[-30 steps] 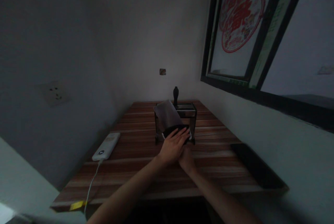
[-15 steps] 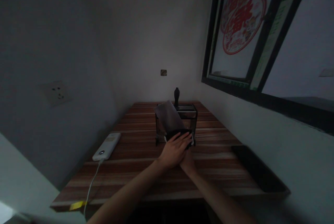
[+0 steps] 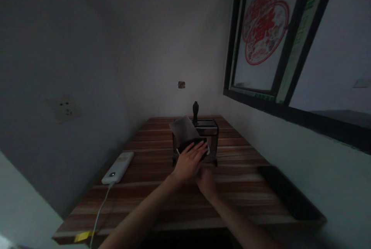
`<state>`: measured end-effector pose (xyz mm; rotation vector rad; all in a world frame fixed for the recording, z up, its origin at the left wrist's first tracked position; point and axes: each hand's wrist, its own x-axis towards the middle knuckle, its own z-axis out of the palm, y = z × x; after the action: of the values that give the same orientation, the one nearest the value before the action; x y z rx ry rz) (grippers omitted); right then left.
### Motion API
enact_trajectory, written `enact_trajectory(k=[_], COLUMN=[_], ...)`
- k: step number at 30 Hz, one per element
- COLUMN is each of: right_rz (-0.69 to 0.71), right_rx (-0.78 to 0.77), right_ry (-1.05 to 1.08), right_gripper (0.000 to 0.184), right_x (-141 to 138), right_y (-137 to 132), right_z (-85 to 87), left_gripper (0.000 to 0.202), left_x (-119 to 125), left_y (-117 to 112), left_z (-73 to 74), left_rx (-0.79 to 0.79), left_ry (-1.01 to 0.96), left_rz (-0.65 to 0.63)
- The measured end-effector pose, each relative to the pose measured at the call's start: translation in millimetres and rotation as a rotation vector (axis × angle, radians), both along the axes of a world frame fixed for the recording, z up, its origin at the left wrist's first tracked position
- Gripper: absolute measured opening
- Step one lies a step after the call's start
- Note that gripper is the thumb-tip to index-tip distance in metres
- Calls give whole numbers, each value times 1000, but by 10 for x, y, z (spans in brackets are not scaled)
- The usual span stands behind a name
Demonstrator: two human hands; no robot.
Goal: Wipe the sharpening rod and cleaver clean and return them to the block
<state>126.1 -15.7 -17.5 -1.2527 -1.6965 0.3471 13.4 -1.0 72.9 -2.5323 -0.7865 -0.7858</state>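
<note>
A flat grey sheet-like piece (image 3: 184, 130) with a black end (image 3: 191, 144) leans up to the left in front of a dark metal frame. My left hand (image 3: 189, 161) lies over the black end, its fingers closed down across it; the thumb is hidden. Below and to its right, my right hand (image 3: 206, 182) is curled, its fingertips out of sight, and what it holds cannot be made out. Behind the piece stands the metal frame (image 3: 210, 130) on short legs, with a black upright handle (image 3: 195, 111) at its back.
A white power bank (image 3: 118, 167) with a cable (image 3: 100, 208) lies at the left of the striped wooden table (image 3: 150, 164). A flat black object (image 3: 291, 191) lies along the right edge. Walls close in at the back and both sides; a dark-framed window (image 3: 261, 100) is on the right.
The grey piece and my left hand have shifted slightly left. My right hand has drawn a little lower and now shows more clearly as curled. The view has tilted slightly up.
</note>
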Motion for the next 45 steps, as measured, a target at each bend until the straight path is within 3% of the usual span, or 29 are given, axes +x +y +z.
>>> enact_trajectory(k=[16, 21, 30, 38, 45], right_rz=[-85, -86, -75, -25, -20], right_rx=[16, 30, 35, 14, -28], right_ry=[-175, -181, -154, -106, -81], right_gripper=[34, 35, 32, 26, 24], right_x=[-41, -35, -35, -29, -2], right_y=[-9, -2, -37, -32, -16], right_z=[7, -12, 14, 56, -4], left_gripper=[39, 39, 47, 48, 47], left_x=[-381, -403, -280, -119, 8], left_y=[312, 367, 259, 95, -72], left_z=[676, 758, 559, 227, -98], left_rx=[103, 118, 139, 58, -8], left_ry=[-242, -314, -316, -162, -33], left_rz=[144, 203, 226, 162, 20])
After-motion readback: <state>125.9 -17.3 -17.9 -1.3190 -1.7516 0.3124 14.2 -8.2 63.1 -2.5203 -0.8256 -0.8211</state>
